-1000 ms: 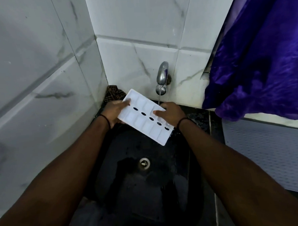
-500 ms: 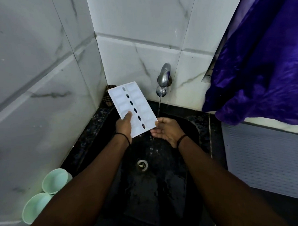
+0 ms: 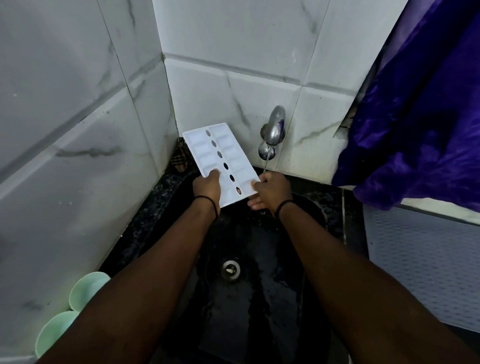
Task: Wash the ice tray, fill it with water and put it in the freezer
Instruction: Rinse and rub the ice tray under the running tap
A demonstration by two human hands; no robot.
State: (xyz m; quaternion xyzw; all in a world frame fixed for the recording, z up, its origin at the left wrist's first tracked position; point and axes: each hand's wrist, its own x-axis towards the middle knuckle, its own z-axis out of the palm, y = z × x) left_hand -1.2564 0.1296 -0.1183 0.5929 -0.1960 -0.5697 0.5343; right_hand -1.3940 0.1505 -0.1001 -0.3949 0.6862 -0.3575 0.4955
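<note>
Ice tray [image 3: 221, 163] in both hands, edge-gripped

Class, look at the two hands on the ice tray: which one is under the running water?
The right hand, at the ice tray's right corner, sits under the tap's stream; the left hand stays clear.

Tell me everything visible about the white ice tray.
The white rectangular plastic ice tray has two rows of shallow compartments with a line of dark oval holes down the middle. It is held tilted, far end raised toward the tiled corner, above the black sink. The left hand holds its near left edge, thumb on top; the right hand pinches its near right corner. The stream from the metal tap falls just beside it, onto the right hand.
</note>
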